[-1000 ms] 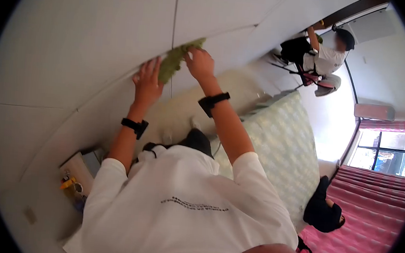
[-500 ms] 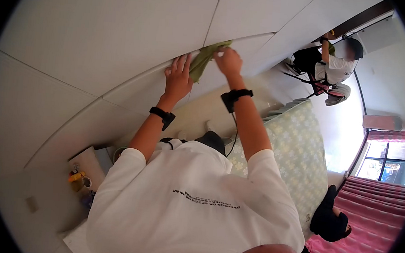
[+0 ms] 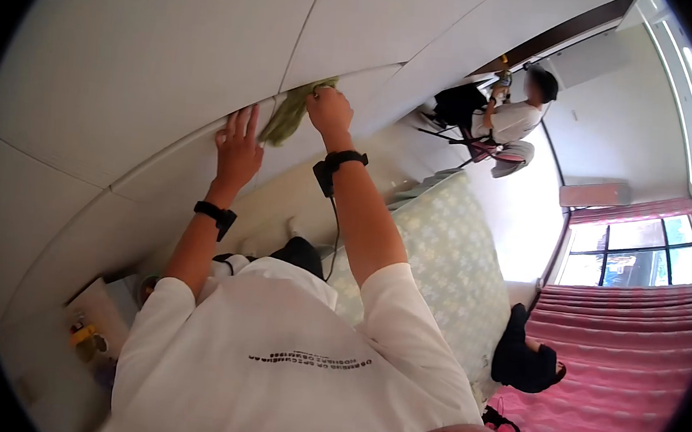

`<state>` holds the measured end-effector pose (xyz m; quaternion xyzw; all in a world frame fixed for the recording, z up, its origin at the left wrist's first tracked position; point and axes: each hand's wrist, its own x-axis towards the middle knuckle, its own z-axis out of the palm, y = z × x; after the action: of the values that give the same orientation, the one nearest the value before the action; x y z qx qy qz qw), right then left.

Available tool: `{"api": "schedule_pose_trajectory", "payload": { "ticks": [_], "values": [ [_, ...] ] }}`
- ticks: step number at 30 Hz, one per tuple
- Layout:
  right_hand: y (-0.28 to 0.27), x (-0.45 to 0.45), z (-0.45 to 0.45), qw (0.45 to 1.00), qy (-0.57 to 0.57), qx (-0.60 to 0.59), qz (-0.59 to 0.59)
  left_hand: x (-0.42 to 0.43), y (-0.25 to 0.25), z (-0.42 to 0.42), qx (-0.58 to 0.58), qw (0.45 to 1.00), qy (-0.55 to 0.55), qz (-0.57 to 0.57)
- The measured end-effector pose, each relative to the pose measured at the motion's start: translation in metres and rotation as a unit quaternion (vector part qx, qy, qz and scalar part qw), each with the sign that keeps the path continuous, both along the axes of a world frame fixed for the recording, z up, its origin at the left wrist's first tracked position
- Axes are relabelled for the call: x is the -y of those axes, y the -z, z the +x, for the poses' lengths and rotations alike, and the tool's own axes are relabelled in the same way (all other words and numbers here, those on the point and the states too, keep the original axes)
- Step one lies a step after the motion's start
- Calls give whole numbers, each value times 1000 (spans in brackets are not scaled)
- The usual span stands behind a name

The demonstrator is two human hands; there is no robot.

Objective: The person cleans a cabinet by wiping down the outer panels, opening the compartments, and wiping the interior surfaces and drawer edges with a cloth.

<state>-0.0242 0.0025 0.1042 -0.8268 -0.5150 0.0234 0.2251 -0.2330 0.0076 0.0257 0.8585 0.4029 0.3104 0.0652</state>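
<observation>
A green cloth (image 3: 289,116) hangs against the white cabinet front (image 3: 204,50), along the seam between its upper and lower panels. My right hand (image 3: 330,111) is closed on the cloth's right side, pressing it near the panel edge. Just left of the cloth, my left hand (image 3: 240,149) rests with fingers stretched out on the cabinet's seam; it holds nothing. Each wrist carries a black strap with a small box, and a cable runs from the right one.
A bed with a pale floral cover (image 3: 432,255) lies to my right. Beyond it, a person (image 3: 512,115) sits on a folding chair, and another person in dark clothes (image 3: 526,352) is by the pink curtain (image 3: 603,358). A small table (image 3: 99,310) stands at lower left.
The whole view has shifted, so my hands and the cloth appear farther left. My right hand still grips the cloth, and my left hand stays on the cabinet seam with fingers more spread.
</observation>
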Motion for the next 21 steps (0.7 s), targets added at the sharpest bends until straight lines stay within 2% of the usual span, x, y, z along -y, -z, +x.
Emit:
{"api": "schedule_pose_trajectory", "payload": {
  "ticks": [6,9,11,15,19,21],
  "values": [
    [5,-8,-13,997,40,28,-52,2,-6,-3,-7,1000,-14,-3],
    [12,-7,-39,998,-8,-14,-62,3,-5,-2,-9,1000,-17,-8],
    [13,0,-55,996,-91,-8,9,-3,-7,5,6,1000,-25,-2],
    [7,1,-47,994,-103,39,30,4,-5,-2,16,1000,-17,-14],
    [1,-1,-40,991,-117,56,-23,0,-11,-3,34,999,0,8],
    [7,2,-41,993,-111,30,33,-1,-12,-3,50,998,9,24]
  ]
}}
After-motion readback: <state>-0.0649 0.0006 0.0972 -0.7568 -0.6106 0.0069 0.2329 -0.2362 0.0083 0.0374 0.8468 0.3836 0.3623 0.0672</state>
